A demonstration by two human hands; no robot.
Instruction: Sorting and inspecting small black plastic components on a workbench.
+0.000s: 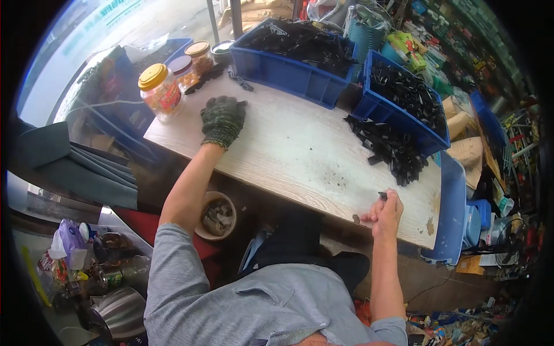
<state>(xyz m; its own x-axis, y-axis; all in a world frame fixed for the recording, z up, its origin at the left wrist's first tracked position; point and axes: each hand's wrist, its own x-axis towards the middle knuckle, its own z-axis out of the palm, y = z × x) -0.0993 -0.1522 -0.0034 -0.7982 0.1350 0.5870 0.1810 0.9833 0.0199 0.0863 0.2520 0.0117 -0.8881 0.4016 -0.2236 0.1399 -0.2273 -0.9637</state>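
My left hand (223, 121), in a dark green knitted glove, rests on the pale wood-look tabletop (277, 147) near its left end. Its fingers look slightly bent and spread, with nothing visible in them; the fingertips are partly hidden. Over the table's front right part, my bare right hand (386, 216) is closed, pinching a small black piece (382, 196) that sticks up past the fingers. Beyond that hand lies a loose pile of black pieces (398, 153), spilling out below a blue crate (404, 124) filled with more of them.
A larger blue crate (288, 72) of black parts stands at the back. Lidded jars (161, 95) line the left corner. Below the front edge sits a bucket (218, 216) with scraps. A blue tub (450, 207) adjoins the right edge. Bottles and bags (109, 259) crowd the lower left.
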